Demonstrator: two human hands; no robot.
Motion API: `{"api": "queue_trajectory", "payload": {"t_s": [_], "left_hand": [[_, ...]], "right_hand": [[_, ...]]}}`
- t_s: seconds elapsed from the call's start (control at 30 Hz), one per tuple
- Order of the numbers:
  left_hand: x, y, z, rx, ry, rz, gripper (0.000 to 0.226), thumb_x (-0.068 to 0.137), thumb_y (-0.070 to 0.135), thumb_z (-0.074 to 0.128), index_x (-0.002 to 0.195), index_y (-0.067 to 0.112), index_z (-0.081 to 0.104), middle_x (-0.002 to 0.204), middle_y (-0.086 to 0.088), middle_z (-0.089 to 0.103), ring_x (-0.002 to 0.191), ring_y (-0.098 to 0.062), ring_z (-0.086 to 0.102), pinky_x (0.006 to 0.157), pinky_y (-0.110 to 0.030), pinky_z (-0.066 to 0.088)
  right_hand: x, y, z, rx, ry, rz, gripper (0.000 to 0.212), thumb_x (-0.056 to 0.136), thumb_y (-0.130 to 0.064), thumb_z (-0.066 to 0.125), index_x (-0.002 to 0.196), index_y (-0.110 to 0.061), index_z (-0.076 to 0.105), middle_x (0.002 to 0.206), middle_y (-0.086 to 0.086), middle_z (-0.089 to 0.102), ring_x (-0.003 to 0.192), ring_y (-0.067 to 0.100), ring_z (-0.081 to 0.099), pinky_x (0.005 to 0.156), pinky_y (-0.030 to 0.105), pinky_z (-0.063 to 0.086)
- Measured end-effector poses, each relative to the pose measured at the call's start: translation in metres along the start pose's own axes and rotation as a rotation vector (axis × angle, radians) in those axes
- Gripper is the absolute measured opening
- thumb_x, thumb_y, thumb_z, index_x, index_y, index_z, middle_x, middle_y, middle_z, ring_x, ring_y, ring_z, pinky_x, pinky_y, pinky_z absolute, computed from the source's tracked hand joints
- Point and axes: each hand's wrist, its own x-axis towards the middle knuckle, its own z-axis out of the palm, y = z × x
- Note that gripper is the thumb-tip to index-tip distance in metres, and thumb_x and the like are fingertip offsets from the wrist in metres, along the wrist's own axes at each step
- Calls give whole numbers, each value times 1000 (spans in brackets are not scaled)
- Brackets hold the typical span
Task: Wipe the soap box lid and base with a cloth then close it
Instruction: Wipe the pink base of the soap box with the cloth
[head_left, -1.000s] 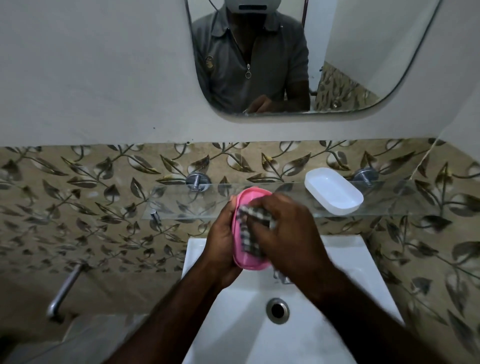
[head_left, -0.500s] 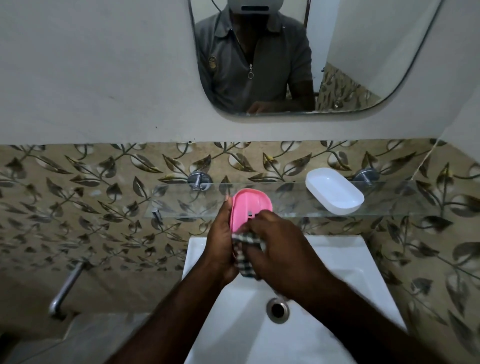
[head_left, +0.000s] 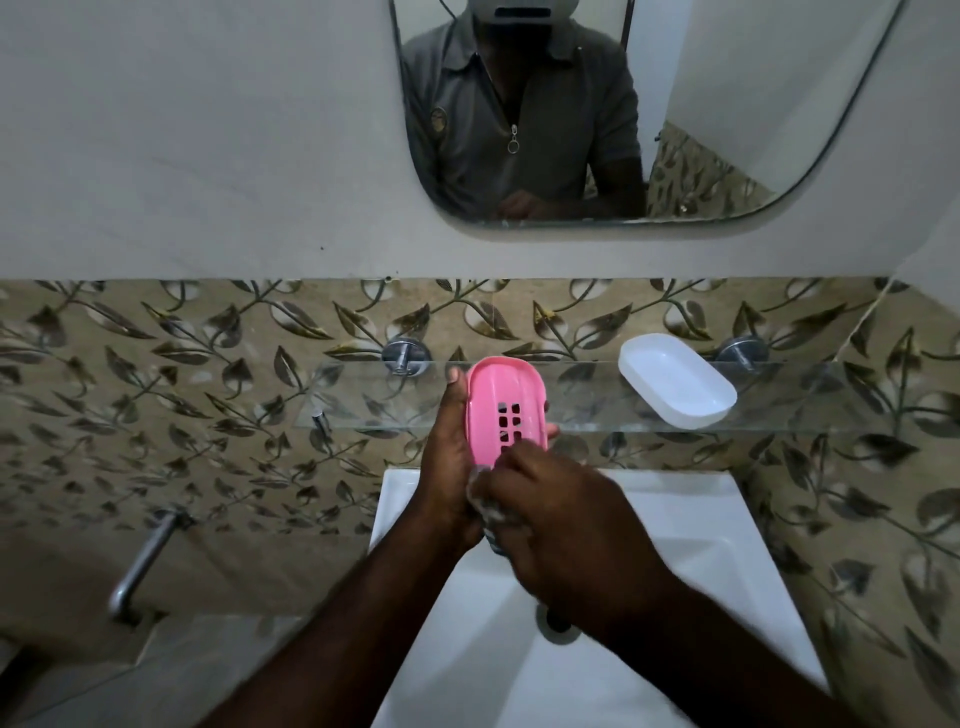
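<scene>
Head-worn view, close, down over sink (head_left: 675, 519) toward mirror (head_left: 779, 104)

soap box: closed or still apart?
Apart. The pink base is held in the left hand over the sink; the white lid lies alone on the glass shelf.

We note the left hand (head_left: 447, 467) gripping the pink soap box base (head_left: 506, 410) upright above the white sink (head_left: 675, 519), thumb on its left edge, fingertips showing at its right edge. Drain slots are visible in its face. The right hand (head_left: 561, 519) is closed around a cloth (head_left: 491, 512), mostly hidden, pressed at the base's near end. The white lid (head_left: 678, 382) lies hollow side up on the glass shelf (head_left: 587, 400), well right of the base. A mirror (head_left: 727, 130) hangs on the far wall.
</scene>
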Motion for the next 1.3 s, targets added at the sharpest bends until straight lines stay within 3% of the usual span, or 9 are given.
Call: {"api": "queue_trajectory", "payload": {"t_s": [0.1, 0.27, 0.37, 0.47, 0.63, 0.8, 1.07, 1.2, 1.3], "left_hand": [[4, 4, -5, 10, -18, 18, 87, 87, 73, 32, 128, 1, 56, 109, -21, 66, 94, -32, 64, 76, -40, 53], [1, 6, -8, -72, -93, -37, 89, 82, 78, 37, 126, 4, 60, 119, -24, 62, 106, -37, 60, 95, -50, 46], [-3, -1, -8, -43, -121, -82, 81, 84, 74, 37, 114, 6, 70, 113, -22, 67, 100, -36, 66, 87, -46, 52], [-7, -4, -5, -38, -115, -42, 81, 83, 67, 51, 123, -2, 61, 128, -29, 54, 115, -40, 55, 104, -52, 41], [-9, -2, -8, -3, -76, -19, 76, 82, 65, 42, 126, 5, 57, 115, -22, 67, 98, -35, 67, 81, -43, 57], [-10, 4, 0, 12, -42, 71, 79, 84, 66, 47, 128, 2, 56, 114, -23, 64, 104, -36, 59, 88, -45, 50], [-8, 9, -1, 34, -63, 80, 73, 89, 66, 33, 103, 8, 74, 98, -17, 69, 88, -28, 65, 79, -39, 54], [-11, 10, 3, 90, -72, 116, 84, 79, 69, 42, 128, 2, 56, 106, -20, 66, 91, -27, 66, 77, -38, 55], [-9, 9, 0, 86, -79, 114, 79, 83, 70, 38, 122, 6, 62, 105, -18, 68, 93, -27, 66, 79, -40, 54]], "right_hand": [[-6, 3, 4, -64, -97, -109, 15, 80, -20, 55, 89, -25, 66, 87, -4, 59, 77, 21, 63, 51, 32, 52], [10, 32, -18, 349, 52, 252, 26, 78, -15, 69, 101, -27, 71, 96, -13, 66, 86, 1, 62, 74, 21, 51], [20, 28, -21, 340, 79, 259, 26, 79, -13, 71, 102, -24, 72, 96, -10, 64, 84, 6, 63, 76, 33, 56], [12, 6, -7, 245, -38, 177, 26, 80, -17, 65, 103, -27, 71, 100, -7, 58, 88, 15, 61, 78, 39, 54], [-7, 9, -1, 107, -182, 146, 33, 85, -17, 59, 112, -31, 68, 110, -7, 60, 104, 18, 60, 82, 25, 46], [8, 0, 3, 146, -79, 149, 23, 80, -16, 55, 97, -21, 69, 97, -1, 58, 89, 25, 62, 74, 43, 53], [-2, 12, 5, 71, -32, 154, 29, 73, -4, 65, 95, -22, 72, 96, -3, 64, 91, 21, 64, 69, 33, 54], [1, 4, 6, 228, 12, 130, 31, 73, -7, 58, 96, -23, 71, 94, -5, 62, 86, 17, 62, 70, 31, 52], [-9, 14, 7, 112, -31, 101, 34, 73, -4, 61, 99, -24, 70, 97, -4, 64, 90, 20, 64, 69, 32, 54]]}}
